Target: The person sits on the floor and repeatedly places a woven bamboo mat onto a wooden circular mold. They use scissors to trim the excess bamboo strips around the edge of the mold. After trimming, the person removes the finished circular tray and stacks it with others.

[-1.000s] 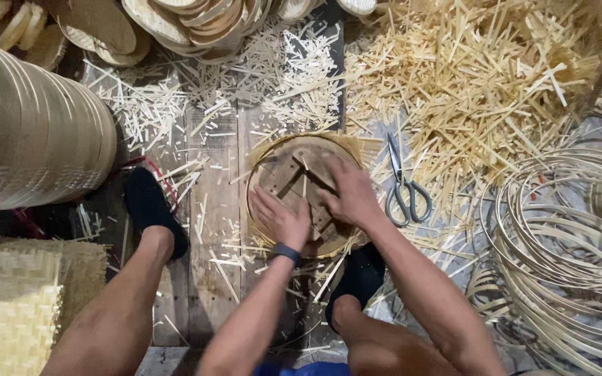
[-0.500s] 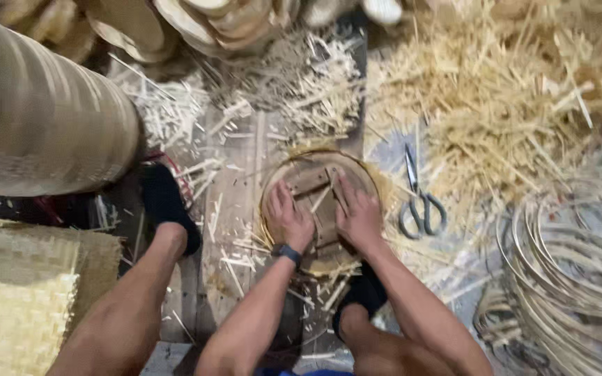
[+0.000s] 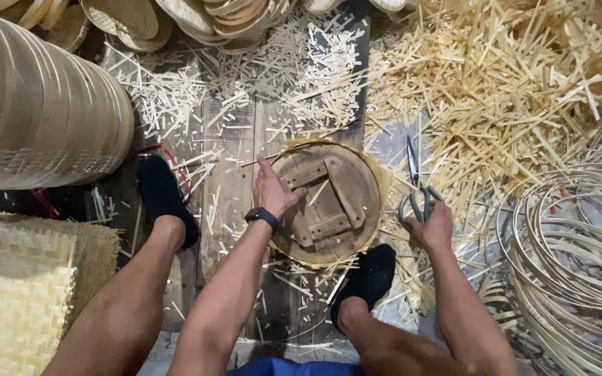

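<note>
A round wooden form [image 3: 332, 202] with crossed wooden battens lies on the plank floor, with woven bamboo edges sticking out beneath it. My left hand [image 3: 272, 190], with a dark watch at the wrist, presses flat on the form's left side. My right hand [image 3: 432, 224] is closed around the handles of grey metal shears [image 3: 416, 182] lying right of the form, blades pointing away from me. My feet in black socks [image 3: 164, 198] rest left of and below the form.
Bamboo offcuts [image 3: 510, 90] are piled at the upper right and scattered over the planks. Coiled bamboo hoops [image 3: 580, 244] lie at the right. A tall stack of round woven trays [image 3: 36, 111] fills the left, woven mats [image 3: 15, 299] the lower left.
My right hand left the wooden form, moved right and took hold of the shears' handles. My left hand stayed on the form. The view shifted slightly.
</note>
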